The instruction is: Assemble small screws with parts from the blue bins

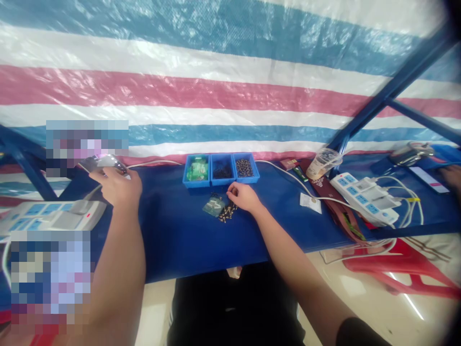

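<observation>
At the upper left, my left hand point(120, 184) is closed around a phone point(103, 163), a flat shiny device whose far part is blurred out. My right hand point(244, 196) rests low over the blue table with fingers curled and pinched; anything between the fingertips is too small to make out. Just below those fingertips lies a loose pile of small screw-like pieces point(226, 212), dark with pale ends. A small green packet point(213, 205) touches the pile on its left.
Three blue bins point(221, 182) stand behind the pile, holding green packets, dark bits and metal pieces. To the right are a plastic cup point(323, 162), a brown strap-like item point(329, 201), a white packet point(310, 203) and a power strip point(363, 198). Another power strip point(77, 214) lies left.
</observation>
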{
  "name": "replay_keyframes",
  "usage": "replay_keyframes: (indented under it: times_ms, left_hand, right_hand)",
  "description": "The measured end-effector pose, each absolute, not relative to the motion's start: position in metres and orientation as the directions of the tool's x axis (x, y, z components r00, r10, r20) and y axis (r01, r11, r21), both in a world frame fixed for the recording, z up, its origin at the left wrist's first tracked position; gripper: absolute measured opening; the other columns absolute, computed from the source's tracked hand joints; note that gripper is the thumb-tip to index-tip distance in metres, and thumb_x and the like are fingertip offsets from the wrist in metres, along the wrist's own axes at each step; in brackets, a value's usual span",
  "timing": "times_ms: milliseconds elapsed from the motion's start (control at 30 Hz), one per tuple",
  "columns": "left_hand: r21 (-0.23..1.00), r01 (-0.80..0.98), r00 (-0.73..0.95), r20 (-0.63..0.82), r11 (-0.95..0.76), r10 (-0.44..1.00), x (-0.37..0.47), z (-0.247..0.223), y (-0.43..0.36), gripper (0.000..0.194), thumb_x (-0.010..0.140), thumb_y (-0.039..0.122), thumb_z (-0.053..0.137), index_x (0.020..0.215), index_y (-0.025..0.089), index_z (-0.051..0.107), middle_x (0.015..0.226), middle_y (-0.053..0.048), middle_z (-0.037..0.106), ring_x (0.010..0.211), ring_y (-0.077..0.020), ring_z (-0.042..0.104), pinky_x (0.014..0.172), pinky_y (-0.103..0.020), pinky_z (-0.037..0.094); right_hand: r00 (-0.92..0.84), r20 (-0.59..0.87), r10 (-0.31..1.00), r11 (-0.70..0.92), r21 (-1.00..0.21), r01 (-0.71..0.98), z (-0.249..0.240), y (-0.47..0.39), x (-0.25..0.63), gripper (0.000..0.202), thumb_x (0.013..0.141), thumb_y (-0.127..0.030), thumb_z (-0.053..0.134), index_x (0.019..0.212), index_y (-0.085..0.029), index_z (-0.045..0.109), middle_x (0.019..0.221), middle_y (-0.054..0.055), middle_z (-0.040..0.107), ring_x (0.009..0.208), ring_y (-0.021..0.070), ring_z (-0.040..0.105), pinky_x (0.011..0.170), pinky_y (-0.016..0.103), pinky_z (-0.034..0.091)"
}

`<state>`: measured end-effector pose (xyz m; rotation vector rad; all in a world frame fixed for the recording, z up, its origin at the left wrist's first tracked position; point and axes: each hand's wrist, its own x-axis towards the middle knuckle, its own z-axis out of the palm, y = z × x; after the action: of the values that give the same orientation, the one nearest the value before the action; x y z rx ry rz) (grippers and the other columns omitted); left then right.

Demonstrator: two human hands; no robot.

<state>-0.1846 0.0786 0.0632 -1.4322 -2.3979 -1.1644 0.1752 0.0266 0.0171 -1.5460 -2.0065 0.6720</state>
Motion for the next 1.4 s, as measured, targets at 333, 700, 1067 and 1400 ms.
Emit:
replay_keyframes:
  times_ms: [333,700,1067,1400]
  left_hand:
    - [0.446,0.890,-0.356,0.560,0.089,0.749,-0.162,0.066,0.073,0.028,0.089,0.027,0.052,0.112,0.010,0.051,0.134,-0.017,0.037,0.106,-0.0287,0.056,0.081,-0.043,0.048]
    - [0.528,0.844,-0.234,0.528,-0.099,0.816,-0.042,0.053,0.042,0.025,0.085,0.030,0.054,0.106,0.017,0.056,0.122,-0.013,0.049,0.078,-0.0176,0.061,0.066,-0.030,0.045]
    - [0.497,0.684,0.284,0.493,-0.534,0.822,0.002,0.026,0.012,0.024,0.094,0.034,0.048,0.107,0.020,0.063,0.093,-0.004,0.068,0.071,-0.0115,0.061,0.065,-0.021,0.043]
    - [0.541,0.656,0.279,0.475,-0.527,0.834,0.002,0.019,0.011,0.026,0.096,0.036,0.046,0.103,0.021,0.065,0.088,-0.003,0.068,0.069,-0.0117,0.060,0.066,-0.022,0.044]
  right_hand:
    - [-0.164,0.167,0.972,0.228,-0.828,0.511,0.012,0.026,0.174,0.007,0.079,-0.026,0.060,0.081,-0.020,0.060,0.070,-0.003,0.063,0.061,0.0101,0.055,0.061,0.022,0.042]
    - [-0.059,0.103,0.993,0.114,-0.966,0.232,0.008,0.030,0.172,0.027,0.073,-0.043,0.072,0.084,-0.018,0.070,0.076,0.003,0.071,0.062,0.0128,0.061,0.062,0.026,0.050]
    - [0.007,0.080,0.997,0.081,-0.988,-0.133,0.018,0.030,0.172,0.038,0.064,-0.049,0.080,0.076,-0.018,0.061,0.073,0.002,0.070,0.054,0.0102,0.058,0.051,0.023,0.045]
    - [-0.045,0.091,0.995,0.083,-0.985,-0.151,0.023,0.026,0.170,0.040,0.061,-0.049,0.082,0.073,-0.018,0.059,0.067,-0.001,0.066,0.056,0.0107,0.059,0.053,0.024,0.048]
